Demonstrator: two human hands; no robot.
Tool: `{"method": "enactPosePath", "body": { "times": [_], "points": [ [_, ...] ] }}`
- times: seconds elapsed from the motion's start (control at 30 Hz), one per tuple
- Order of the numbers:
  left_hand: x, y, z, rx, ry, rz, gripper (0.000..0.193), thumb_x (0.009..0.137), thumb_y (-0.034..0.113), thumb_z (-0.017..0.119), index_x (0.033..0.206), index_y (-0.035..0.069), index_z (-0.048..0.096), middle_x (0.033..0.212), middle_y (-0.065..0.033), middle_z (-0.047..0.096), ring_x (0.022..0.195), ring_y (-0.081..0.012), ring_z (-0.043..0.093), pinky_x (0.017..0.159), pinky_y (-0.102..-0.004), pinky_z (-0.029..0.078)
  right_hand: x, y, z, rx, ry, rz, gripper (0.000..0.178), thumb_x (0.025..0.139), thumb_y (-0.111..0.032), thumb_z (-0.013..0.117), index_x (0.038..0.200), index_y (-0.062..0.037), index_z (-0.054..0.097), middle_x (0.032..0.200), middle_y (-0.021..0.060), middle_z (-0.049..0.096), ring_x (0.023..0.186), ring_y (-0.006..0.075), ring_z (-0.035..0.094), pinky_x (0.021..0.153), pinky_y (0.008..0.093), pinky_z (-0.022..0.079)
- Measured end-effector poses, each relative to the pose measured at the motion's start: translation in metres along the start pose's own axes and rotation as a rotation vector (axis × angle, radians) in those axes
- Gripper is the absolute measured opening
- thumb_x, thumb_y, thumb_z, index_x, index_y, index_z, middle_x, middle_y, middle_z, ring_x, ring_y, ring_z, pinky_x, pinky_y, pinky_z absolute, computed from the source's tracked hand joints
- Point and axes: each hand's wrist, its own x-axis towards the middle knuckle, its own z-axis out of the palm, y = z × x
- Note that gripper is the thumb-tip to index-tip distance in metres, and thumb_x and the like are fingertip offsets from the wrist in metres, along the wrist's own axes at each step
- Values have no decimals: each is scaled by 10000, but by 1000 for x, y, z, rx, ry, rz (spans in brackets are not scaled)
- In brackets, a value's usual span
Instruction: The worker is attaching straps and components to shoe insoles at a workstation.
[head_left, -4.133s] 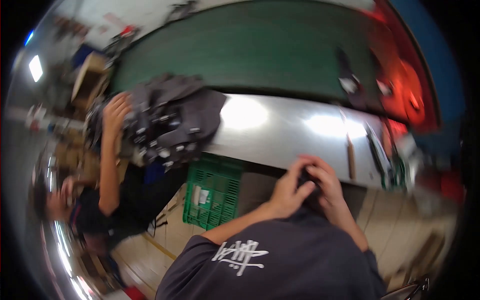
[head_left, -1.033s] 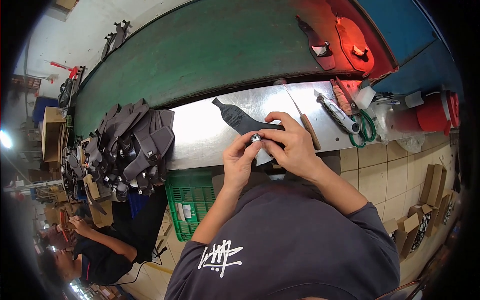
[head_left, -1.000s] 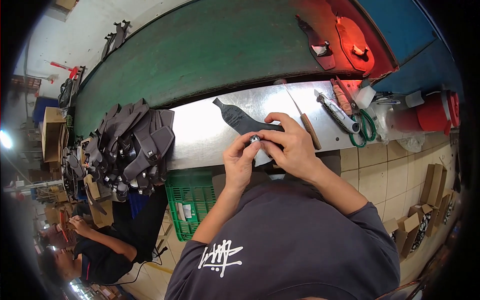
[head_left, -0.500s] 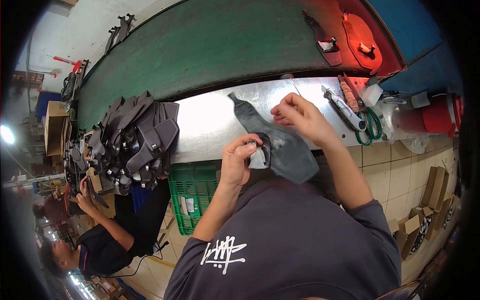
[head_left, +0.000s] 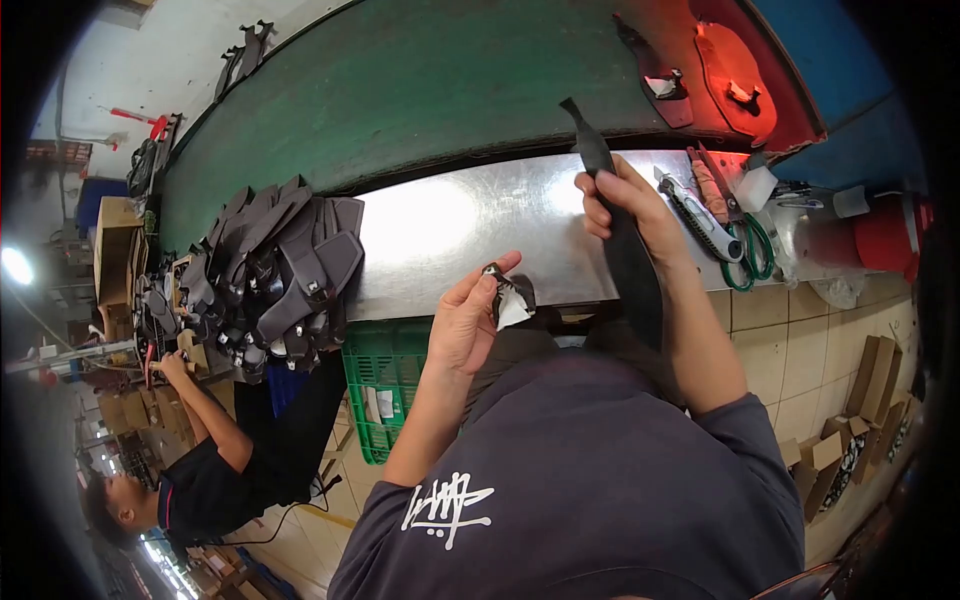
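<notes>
My left hand point(head_left: 460, 322) pinches a small dark, shiny part with white paper point(head_left: 514, 304) over it, held just off the near edge of the metal worktop. In my right hand point(head_left: 645, 212) is a long, dark, flat flexible piece point(head_left: 632, 268), narrow at its far end and wider toward me. That piece is turned nearly edge-on, gripped near its narrow part. The two held things are apart. To the left lies a heap of grey padded pieces point(head_left: 290, 265) with shiny fittings.
Beyond the metal worktop point(head_left: 420, 230) runs a green belt point(head_left: 420, 90), bearing two dark flat pieces with white-wrapped fittings point(head_left: 660, 85) under red light. A utility knife point(head_left: 700, 220) and green-handled scissors point(head_left: 755, 255) lie at right. A green crate point(head_left: 375, 400) stands below; a co-worker point(head_left: 215, 450) sits left.
The dark piece has left my left hand's side and is now in my right hand, raised and turned to the right. My left hand keeps the small part. The co-worker's arms have shifted.
</notes>
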Motion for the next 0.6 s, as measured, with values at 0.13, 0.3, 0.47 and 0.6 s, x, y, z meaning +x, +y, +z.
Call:
{"method": "enactPosePath", "body": {
  "times": [0.13,0.3,0.47,0.6],
  "points": [
    [1,-2,-4,150,155,33,277,904,61,626,1170,-15,636,1204,-113,641,914,-109,630,763,-260,536,-32,7,4,-335,-99,-26,261,814,-71,724,890,-94,476,827,-48,485,739,36,470,647,189,380],
    [-2,2,3,138,84,25,296,875,17,643,1170,14,642,1176,-102,650,951,-145,647,732,-285,571,-55,18,5,-632,-93,-122,259,814,-43,710,980,-47,512,856,-22,523,769,51,497,690,210,417],
    [-1,-4,-3,116,75,82,299,873,4,637,1171,10,623,1181,-106,638,977,-164,647,760,-302,589,-73,16,21,-653,-88,-136,625,772,-23,705,1362,-54,503,988,69,627,903,132,598,845,265,467],
    [-3,-1,-2,65,26,101,305,870,-4,630,1174,2,601,1174,-112,629,989,-179,644,750,-317,600,-80,16,19,-829,-166,-247,511,751,-21,682,1249,19,576,1054,119,623,960,190,600,885,293,449]
  ]
}}
